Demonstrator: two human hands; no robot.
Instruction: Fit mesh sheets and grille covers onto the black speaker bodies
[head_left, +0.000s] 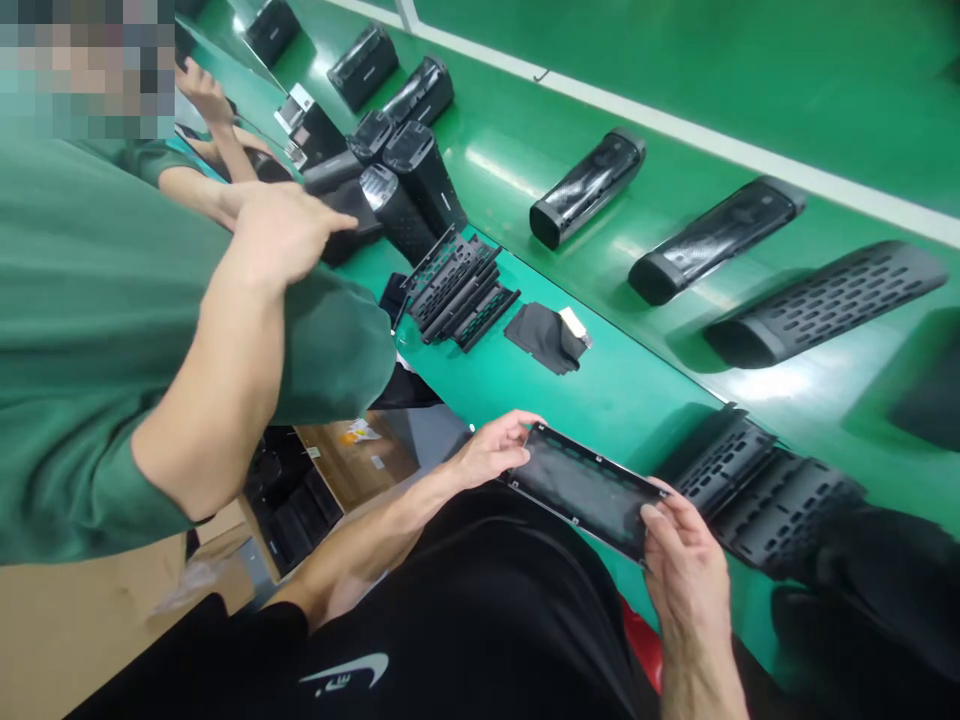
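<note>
Between my two hands I hold a black rectangular panel (585, 487) with a thin dark mesh sheet lying in its frame. Small bright spots show along the panel's edges. My left hand (493, 450) pinches its left end, thumb on top. At the other end, my right hand (686, 545) grips the corner with the thumb pressed on the face. Just beyond my right hand lie black slotted panels (724, 465) in a pile. Further up the table is a stack of dark mesh sheets (541, 335) with a small white piece (574, 325) on it.
A co-worker in a green shirt (97, 350) stands at my left, a hand (281, 230) reaching over the table (465, 385). More slotted panels (454, 290) are stacked ahead. Black speaker-like housings (716, 240) stand along the green surface beyond. An open carton (292, 500) is below left.
</note>
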